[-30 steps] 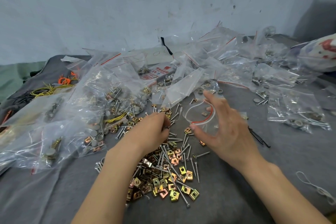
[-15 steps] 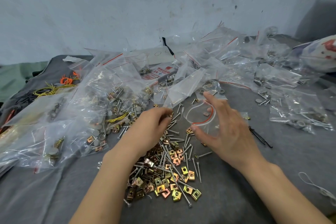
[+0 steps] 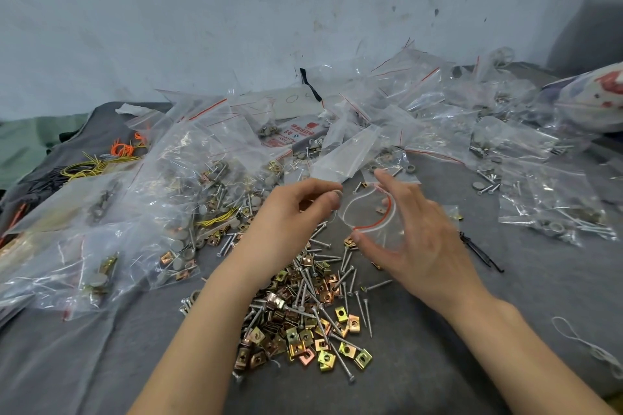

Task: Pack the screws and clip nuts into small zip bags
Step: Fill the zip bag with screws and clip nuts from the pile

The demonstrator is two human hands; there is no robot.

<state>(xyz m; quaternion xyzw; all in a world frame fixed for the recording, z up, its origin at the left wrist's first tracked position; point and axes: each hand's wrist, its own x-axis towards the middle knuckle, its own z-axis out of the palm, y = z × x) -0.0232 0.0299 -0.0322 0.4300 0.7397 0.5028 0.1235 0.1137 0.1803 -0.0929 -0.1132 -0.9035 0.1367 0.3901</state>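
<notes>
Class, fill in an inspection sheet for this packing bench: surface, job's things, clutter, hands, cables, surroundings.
Surface: grey cloth, largely covered.
Job's things: pile of screws and clip nuts lies loose in front; small zip bag is held above its far edge.
Clutter: filled bags heaped at left and behind.
Hands: right hand holds the bag's mouth open; left hand has its fingers pinched together beside the mouth, contents unclear.
Cables: yellow and orange wire loops far left; white cord at right.
Surroundings: stained pale wall.
</notes>
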